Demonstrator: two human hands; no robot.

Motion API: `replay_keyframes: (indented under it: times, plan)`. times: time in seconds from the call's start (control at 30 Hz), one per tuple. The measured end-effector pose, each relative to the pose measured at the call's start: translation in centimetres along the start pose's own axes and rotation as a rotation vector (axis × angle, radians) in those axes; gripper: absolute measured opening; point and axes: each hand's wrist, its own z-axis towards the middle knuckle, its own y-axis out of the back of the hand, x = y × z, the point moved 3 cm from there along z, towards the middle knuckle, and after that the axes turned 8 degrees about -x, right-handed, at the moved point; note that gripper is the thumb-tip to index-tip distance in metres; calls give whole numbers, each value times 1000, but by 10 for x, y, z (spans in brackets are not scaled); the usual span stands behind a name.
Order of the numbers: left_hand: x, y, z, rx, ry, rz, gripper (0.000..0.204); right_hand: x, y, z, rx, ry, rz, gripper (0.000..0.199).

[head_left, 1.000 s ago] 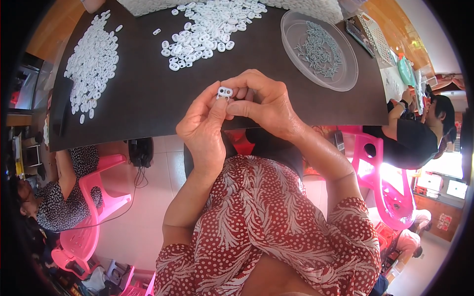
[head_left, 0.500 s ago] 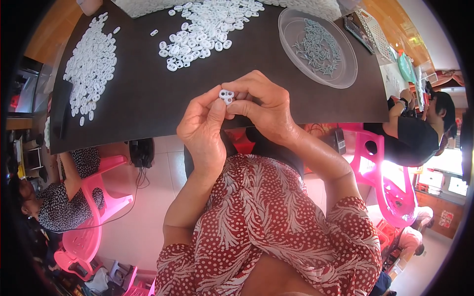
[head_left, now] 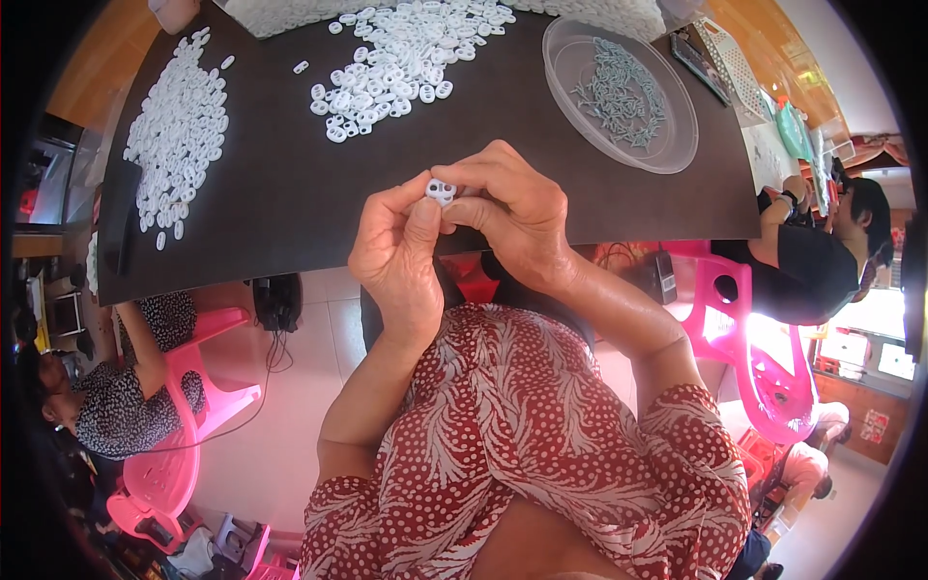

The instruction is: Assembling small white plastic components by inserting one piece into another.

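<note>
Between the fingertips of both hands, over the near edge of the dark table, is a small white plastic piece with holes, like a two-hole cord lock. My left hand pinches it from the left, the thumb in front. My right hand grips it from the right with thumb and forefinger. The fingers cover its sides and part of its lower end. Beyond my hands lies a heap of similar white oval pieces. A second heap of white ovals spreads along the table's left side.
A round clear plastic tray on the right holds small grey-blue thin parts. Behind it lies a dark phone-like object. A clear bag of white pieces stands at the far edge. People sit at left and right on pink chairs.
Both hands stay nearly in place, still pinching the white piece. The piece has tilted slightly and shifted a little, its lower part now more covered by the fingers.
</note>
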Motion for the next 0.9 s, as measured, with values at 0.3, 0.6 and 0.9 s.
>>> replay_keyframes:
  times: [0.3, 0.6, 0.9]
  plan:
    - [-14, -4, 1, -35, 18, -7, 18, 11, -2, 0, 15, -109, 8, 32]
    - [-13, -3, -2, 9, 19, 26, 26, 8, -3, -2, -21, -24, -19, 27]
    - [-10, -5, -11, -21, -122, 40, 27, 20, -8, -5, -70, 225, -203, 27]
